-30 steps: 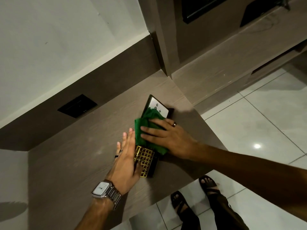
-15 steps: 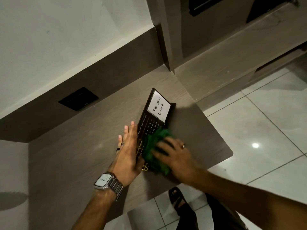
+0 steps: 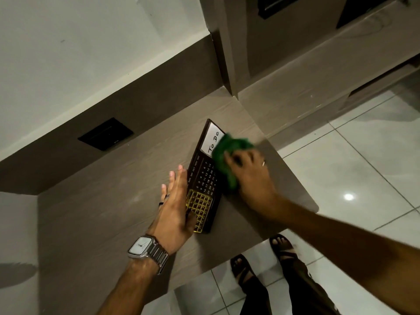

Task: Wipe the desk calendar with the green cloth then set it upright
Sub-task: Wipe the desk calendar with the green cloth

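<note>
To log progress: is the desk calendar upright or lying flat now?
Lying flat: the desk calendar faces up on the desk.

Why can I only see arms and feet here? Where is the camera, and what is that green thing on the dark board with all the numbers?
The camera sits on a person's head and looks down, so you see only their arms and, at the bottom, their feet in sandals on the tiled floor. There is no robot here. The dark board is a desk calendar lying flat on a brown desk. It has a white "To Do" label and rows of dates. The left hand, the one with the wristwatch, presses against the calendar's edge to steady it. The right hand holds a bunched green cloth and rubs the calendar's top end with it.
</note>
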Tool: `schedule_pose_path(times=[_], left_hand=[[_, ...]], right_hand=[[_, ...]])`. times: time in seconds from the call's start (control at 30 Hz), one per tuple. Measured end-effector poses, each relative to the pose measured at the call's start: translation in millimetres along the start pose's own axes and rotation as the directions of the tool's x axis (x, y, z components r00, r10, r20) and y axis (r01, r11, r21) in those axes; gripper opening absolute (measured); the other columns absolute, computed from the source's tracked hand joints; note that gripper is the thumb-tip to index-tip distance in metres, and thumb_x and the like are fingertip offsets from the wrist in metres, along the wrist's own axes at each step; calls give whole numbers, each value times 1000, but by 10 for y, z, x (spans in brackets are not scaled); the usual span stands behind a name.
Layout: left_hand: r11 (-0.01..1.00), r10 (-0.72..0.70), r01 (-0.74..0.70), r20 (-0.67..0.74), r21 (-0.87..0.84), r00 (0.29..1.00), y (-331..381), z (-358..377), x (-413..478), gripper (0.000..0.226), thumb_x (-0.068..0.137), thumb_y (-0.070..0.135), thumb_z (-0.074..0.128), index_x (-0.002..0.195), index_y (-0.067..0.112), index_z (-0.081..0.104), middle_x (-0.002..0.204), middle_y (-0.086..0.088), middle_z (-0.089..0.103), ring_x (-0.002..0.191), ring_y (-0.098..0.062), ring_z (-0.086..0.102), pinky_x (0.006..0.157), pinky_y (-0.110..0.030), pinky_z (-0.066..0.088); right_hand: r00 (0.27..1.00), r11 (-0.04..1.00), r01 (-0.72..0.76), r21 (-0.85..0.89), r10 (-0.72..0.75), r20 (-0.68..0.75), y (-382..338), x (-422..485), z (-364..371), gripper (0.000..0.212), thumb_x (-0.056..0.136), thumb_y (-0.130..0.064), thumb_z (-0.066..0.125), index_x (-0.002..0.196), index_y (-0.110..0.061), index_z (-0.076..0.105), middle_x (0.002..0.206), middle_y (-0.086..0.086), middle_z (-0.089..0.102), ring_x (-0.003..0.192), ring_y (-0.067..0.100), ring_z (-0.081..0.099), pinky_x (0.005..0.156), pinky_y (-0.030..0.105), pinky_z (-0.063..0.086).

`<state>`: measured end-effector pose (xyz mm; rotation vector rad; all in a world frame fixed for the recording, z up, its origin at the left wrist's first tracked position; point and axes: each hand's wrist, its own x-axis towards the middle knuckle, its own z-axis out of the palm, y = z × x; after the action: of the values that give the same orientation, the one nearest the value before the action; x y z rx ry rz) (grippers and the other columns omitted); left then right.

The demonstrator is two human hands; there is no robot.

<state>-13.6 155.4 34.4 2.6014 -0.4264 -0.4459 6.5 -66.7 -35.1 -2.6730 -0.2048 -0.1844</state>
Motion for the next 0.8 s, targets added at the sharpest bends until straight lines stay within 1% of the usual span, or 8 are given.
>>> schedule_pose_path(times=[0.1,0.17,0.33,0.4,0.53,0.67,0.73,0.8], left_hand=[[1000,6,-6,18,7,1000,-12,5,3,134,71,-7,69,144,46,-30,162,4,-12,146,-6,-21,118,-40,-11],[1000,4,-4,21,0,1000,-15,3,-2,134,72,-7,70,144,46,-29,163,6,-12,145,-4,-22,118,-41,-11],[999,-45,45,3,-21,999,-16,0,-20,135,71,-8,69,140,58,-26,135,50,-30,134,5,-30,110,-46,-6],[999,-46,46,7,-22,999,-12,4,-16,136,70,-9,70,141,58,-26,132,53,-31,137,-2,-26,109,-47,-5],[995,-95,95,-21,-11,995,-44,35,7,136,68,-13,68,145,52,-23,147,37,-28,135,6,-33,111,-50,-2],[993,-119,119,-9,-5,993,-55,64,20,133,70,-7,70,149,45,-23,161,4,-10,145,-18,-21,112,-51,-7],[992,-127,127,-14,-17,992,-47,70,9,132,72,-8,68,147,49,-24,160,5,-14,144,-25,-17,108,-50,-6],[989,-144,143,-27,-44,989,-39,61,0,132,72,-10,66,144,55,-23,158,10,-17,142,-26,-16,102,-49,3]], right_hand=[[945,951,301,73,-308,111,-346,-641,152,94,54,-45,90,136,-18,51,126,11,52,112,35,55,74,47,56],[929,938,343,43,-346,130,-339,-658,157,99,48,-45,92,135,-17,54,122,12,57,107,34,60,70,44,58],[975,979,-203,-2,202,-88,215,299,-88,85,74,-10,76,149,-14,35,136,20,43,122,39,37,87,52,51],[965,971,-240,-13,237,-110,252,444,-102,83,75,-5,72,148,-13,36,137,20,41,124,39,33,88,52,50],[998,999,17,28,-19,59,-179,-174,115,86,73,-28,80,148,-16,40,138,15,47,125,37,40,90,53,51],[917,931,354,94,-365,159,-363,-790,268,104,50,-48,92,138,-18,46,127,8,50,111,33,57,72,45,57],[914,920,391,29,-392,105,-206,-625,245,90,60,-47,88,136,-20,51,126,9,55,112,33,54,77,46,54],[968,967,251,-46,-251,6,35,-261,161,73,71,-40,83,135,-18,57,124,13,59,112,38,52,81,47,50]])
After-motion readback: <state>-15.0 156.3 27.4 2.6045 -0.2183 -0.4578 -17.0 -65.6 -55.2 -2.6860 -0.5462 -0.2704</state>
